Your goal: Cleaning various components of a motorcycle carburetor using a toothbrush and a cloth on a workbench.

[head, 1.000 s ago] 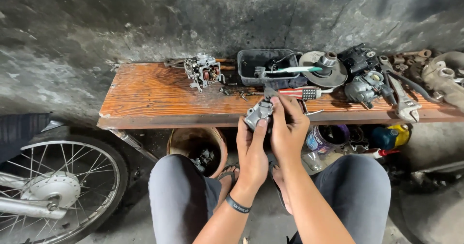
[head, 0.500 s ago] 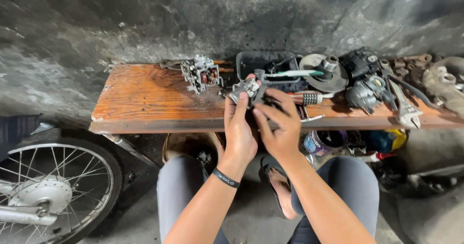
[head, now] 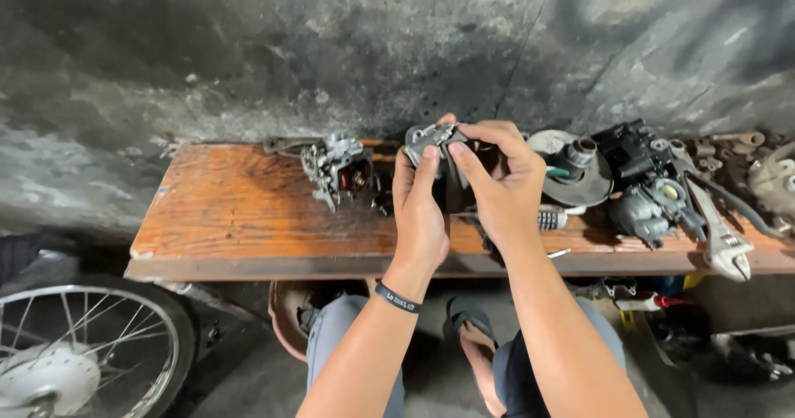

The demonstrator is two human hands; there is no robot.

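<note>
Above the wooden bench (head: 248, 219), near frame centre, both hands are raised together around a small grey metal part (head: 426, 139).

Left hand (head: 421, 215): fingers curled up and closed on the part from below, thumb upright along its near side. A dark wristband (head: 397, 296) sits on the wrist.

Right hand (head: 501, 182): at 3 o'clock from the left hand, touching it. Thumb and index finger pinch the part's right edge; the other fingers are bent inward over it. Exact contact under the fingers is hidden.

Metal part: held clear of the bench top, at 12 o'clock from the left palm. Its lower half is covered by the fingers; its shape cannot be told beyond an irregular casting.

Bench surroundings, taken from the hands:
- 9 o'clock: a carburettor-like assembly (head: 335, 168) resting on the board, near but apart from the hands.
- 3 o'clock: a round disc-shaped component with a short tube (head: 575, 174), then a black engine part (head: 633, 149) and a grey housing (head: 642, 211).
- 4 o'clock: an adjustable wrench (head: 720, 236) lying at the bench's right end, jaw toward the near edge.
- Just below the right hand: a ribbed tool handle (head: 551, 218) on the board, partly hidden.

Below the bench: a spoked wheel (head: 83, 352) at 8 o'clock; a sandalled foot (head: 472, 335) at 6 o'clock. A stained concrete wall (head: 331, 45) rises behind.
</note>
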